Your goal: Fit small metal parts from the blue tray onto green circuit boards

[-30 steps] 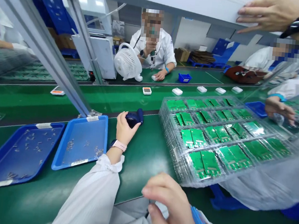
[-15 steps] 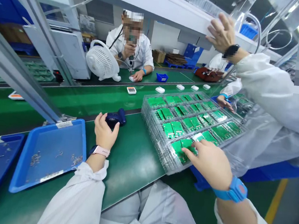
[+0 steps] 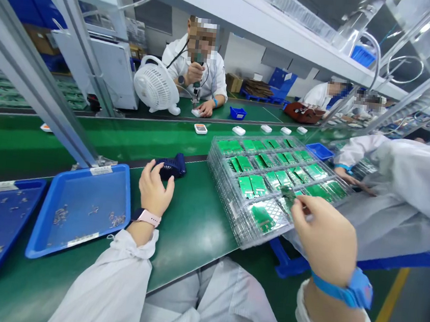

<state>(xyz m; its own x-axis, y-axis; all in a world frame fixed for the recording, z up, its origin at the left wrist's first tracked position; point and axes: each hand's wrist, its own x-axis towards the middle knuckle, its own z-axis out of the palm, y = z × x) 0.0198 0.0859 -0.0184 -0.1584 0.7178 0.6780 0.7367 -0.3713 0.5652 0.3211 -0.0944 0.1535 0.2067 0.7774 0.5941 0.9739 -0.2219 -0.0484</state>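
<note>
My right hand (image 3: 327,239) pinched one thin board (image 3: 287,191) over clear plastic tray-stack (image 3: 231,215). Left of stack, my left hand (image 3: 155,191) curved wide near one fan (image 3: 176,167), two shallow trays (image 3: 91,186).

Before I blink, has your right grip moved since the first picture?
Yes, forward and to the right: the right grip was short of the clear tray stack; now it reaches over the stack's near edge.

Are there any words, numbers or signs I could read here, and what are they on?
No text here is clear enough to quote.
Labels on the right blue tray and left blue tray: too small and blurred.
Label on the small blue bin: too small.
Green circuit boards: any print is too tiny.
White-and-orange device in the middle: any marks too small.
</note>
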